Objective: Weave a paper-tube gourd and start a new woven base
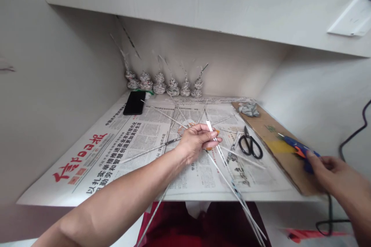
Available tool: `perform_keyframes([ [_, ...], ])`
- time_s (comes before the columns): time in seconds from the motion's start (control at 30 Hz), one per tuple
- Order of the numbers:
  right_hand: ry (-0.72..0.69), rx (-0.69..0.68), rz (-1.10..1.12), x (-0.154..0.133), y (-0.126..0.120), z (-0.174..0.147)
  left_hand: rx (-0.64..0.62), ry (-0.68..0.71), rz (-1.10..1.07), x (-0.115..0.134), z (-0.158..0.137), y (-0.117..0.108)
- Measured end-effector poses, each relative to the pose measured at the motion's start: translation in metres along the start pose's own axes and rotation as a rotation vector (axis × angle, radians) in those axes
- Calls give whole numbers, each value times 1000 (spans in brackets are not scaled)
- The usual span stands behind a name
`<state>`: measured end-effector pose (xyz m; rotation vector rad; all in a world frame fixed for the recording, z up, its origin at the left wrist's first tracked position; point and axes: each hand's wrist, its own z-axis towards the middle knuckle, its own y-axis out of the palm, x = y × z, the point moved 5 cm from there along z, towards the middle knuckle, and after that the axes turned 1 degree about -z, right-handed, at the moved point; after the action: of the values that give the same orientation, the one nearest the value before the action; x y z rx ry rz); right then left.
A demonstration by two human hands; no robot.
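My left hand (pixel 199 139) is closed in a pinch around the upper ends of thin rolled-paper sticks (pixel 222 154), which slant down to the right past the table's front edge. Orange patches show at its fingertips; what they are I cannot make out. Under and around this hand, more paper sticks (pixel 162 112) fan outward like spokes over the newspaper (pixel 116 162). At the right, my right hand (pixel 330 173) grips a blue glue gun (pixel 300 147), its metal nozzle pointing left above a strip of cardboard (pixel 278 158).
Black-handled scissors (pixel 251 144) lie right of centre. A crumpled grey wad (pixel 248 109) rests on the cardboard. Several woven paper gourds (pixel 159 83) line the back wall, near a black phone (pixel 134 103). A bundle of sticks (pixel 211 101) lies behind. A black cord (pixel 350 135) hangs at right.
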<state>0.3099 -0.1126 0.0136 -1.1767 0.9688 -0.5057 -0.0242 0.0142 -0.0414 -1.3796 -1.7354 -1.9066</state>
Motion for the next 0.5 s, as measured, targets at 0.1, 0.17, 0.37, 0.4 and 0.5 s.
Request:
perform_keyframes([
  [0.1, 9, -38, 65, 3, -1, 3, -9, -1, -15, 1, 0, 0],
  [0.17, 32, -89, 47, 10, 3, 11, -14, -3, -23, 2, 0, 0],
  [0.37, -68, -198, -133, 14, 13, 39, -37, -26, -1, -2, 0, 0],
  [0.4, -87, -222, -153, 12, 14, 42, -38, -27, 6, -2, 0, 0],
  [0.5, -103, -296, -172, 9, 16, 46, -30, -17, 16, 0, -1, 0],
])
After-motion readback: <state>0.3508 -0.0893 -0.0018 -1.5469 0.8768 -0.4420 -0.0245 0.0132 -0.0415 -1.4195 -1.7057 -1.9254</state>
